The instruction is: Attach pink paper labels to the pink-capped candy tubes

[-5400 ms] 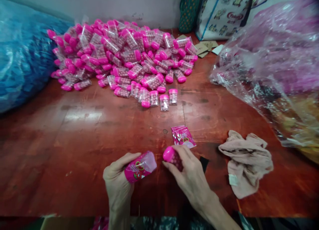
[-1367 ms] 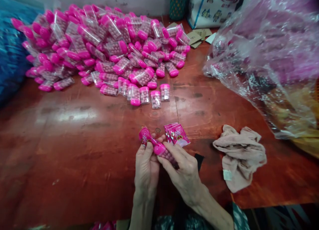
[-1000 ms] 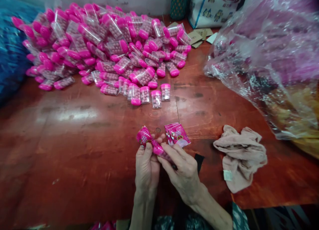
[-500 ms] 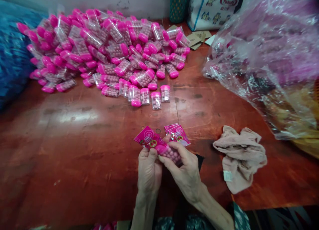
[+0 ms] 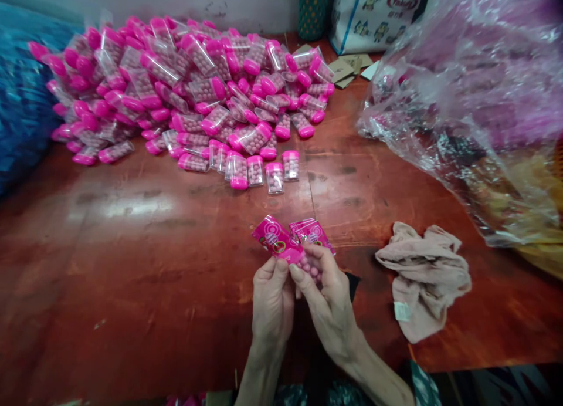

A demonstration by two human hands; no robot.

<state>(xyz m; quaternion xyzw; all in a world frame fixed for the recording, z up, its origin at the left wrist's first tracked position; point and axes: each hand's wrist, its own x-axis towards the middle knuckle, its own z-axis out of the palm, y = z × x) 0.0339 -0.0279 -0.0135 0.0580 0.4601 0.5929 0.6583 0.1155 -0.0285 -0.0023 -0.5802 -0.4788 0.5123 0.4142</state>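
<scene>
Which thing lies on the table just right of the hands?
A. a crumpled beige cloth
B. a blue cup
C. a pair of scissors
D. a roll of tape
A: a crumpled beige cloth lies on the red-brown table, to the right of the right hand and apart from it.

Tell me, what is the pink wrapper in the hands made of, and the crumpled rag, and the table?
The pink wrapper looks like thin glossy plastic film: it shines and bends in the left hand and right hand. The rag seems to be soft matte cloth, crumpled in folds. The table looks like reddish varnished wood, with grain, a board seam and glare.
</scene>
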